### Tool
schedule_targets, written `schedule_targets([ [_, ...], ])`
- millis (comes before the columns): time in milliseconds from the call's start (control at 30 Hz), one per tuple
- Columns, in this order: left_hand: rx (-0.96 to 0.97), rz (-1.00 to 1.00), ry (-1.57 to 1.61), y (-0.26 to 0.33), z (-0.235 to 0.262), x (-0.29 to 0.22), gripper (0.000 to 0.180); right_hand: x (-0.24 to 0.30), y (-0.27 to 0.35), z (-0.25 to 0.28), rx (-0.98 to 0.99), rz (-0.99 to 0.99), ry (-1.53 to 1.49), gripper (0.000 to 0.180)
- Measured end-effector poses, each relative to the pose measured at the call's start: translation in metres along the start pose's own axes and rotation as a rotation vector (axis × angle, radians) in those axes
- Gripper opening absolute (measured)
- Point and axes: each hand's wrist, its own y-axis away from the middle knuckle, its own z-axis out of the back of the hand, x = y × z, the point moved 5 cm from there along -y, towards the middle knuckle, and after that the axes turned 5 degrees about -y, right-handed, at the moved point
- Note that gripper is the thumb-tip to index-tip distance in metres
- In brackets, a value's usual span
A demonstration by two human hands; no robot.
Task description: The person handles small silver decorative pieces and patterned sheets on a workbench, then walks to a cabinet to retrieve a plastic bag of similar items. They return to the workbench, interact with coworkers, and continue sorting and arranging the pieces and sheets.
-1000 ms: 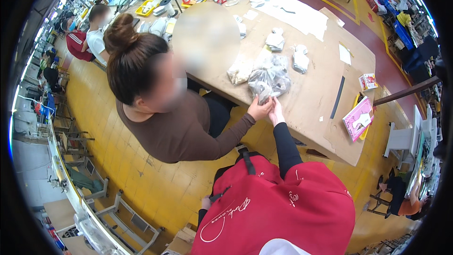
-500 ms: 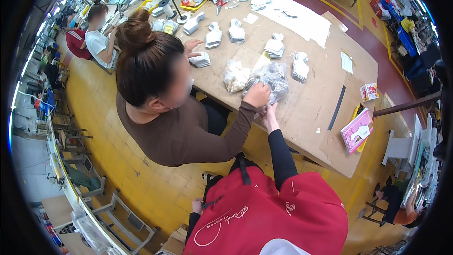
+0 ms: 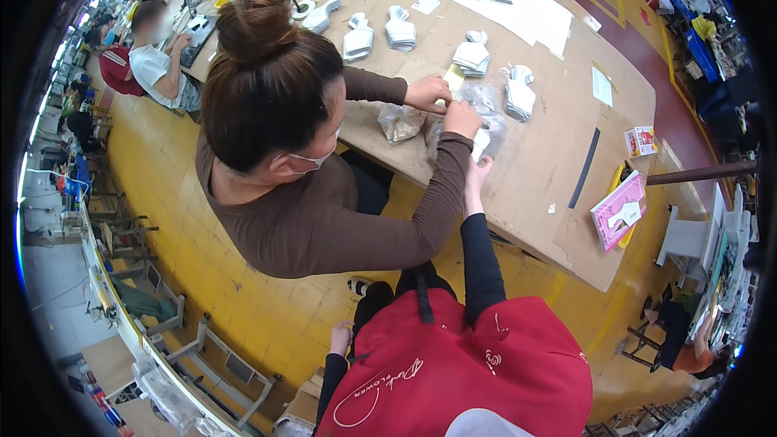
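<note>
Here, clear bags (image 3: 494, 131), one with pale pieces (image 3: 400, 124)

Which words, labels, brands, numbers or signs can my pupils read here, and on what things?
Red apron: white lettering, readable, but not copied out here.
Red-and-white box: print too small to read.
Pink booklet: any print too small to read.

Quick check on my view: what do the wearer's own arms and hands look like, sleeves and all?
Both arms have plain, dark, close-fitting long sleeves reaching toward the wrists. The left hand and right hand are bare, with no gloves visible; the right one is partly hidden. The body wears a red apron-like garment with white script and line markings.
</note>
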Motion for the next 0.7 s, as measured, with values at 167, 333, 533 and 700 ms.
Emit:
schedule_targets([
  [167, -0.005, -0.151, -0.072, 0.006, -0.016, -0.027, 0.032, -0.003, 0.001, 0.008, -0.005, -0.025, -0.094, 0.054],
  [333, 0.046, -0.030, -0.058, 0.016, -0.020, -0.037, 0.033, -0.007, 0.016, -0.007, 0.120, -0.088, -0.119, 0.065],
  [533, 0.519, -0.335, -0.341, 0.098, -0.093, -0.211, 0.026, 0.010, 0.026, -0.025, 0.190, -0.216, -0.237, 0.080],
  [700, 0.636, -1.016, -0.266, 0.135, -0.198, -0.415, 0.024, 0.014, 0.036, -0.015, 0.132, -0.377, -0.268, 0.080],
])
